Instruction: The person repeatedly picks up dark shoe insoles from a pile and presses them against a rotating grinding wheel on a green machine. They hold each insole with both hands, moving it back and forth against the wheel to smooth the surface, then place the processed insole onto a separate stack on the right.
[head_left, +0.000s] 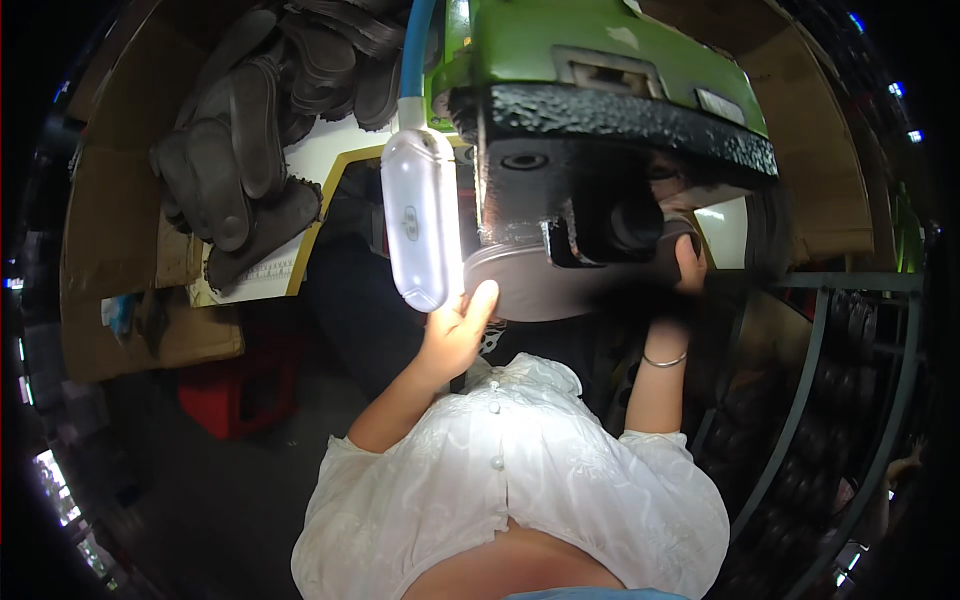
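Note:
A dark grey-brown shoe sole [512, 286] lies crosswise under the black lower edge of a green machine [640, 60]. My left hand [455, 335] closes on the sole's left end, with the thumb over its near face. At the other end my right hand [688, 270] grips the sole, thumb up along it; part of that hand is in shadow. Black machine parts cover the sole's upper middle, so I cannot see what touches it there. Just above my left hand hangs a lit white lamp [420, 220] on a blue flexible arm [415, 50].
Several loose soles [255, 125] are heaped at the far left beside a cardboard panel [115, 220]. More cardboard [825, 130] stands right of the machine. A red stool [225, 395] is low on the left. On the right is a green metal rack [812, 380] holding dark items.

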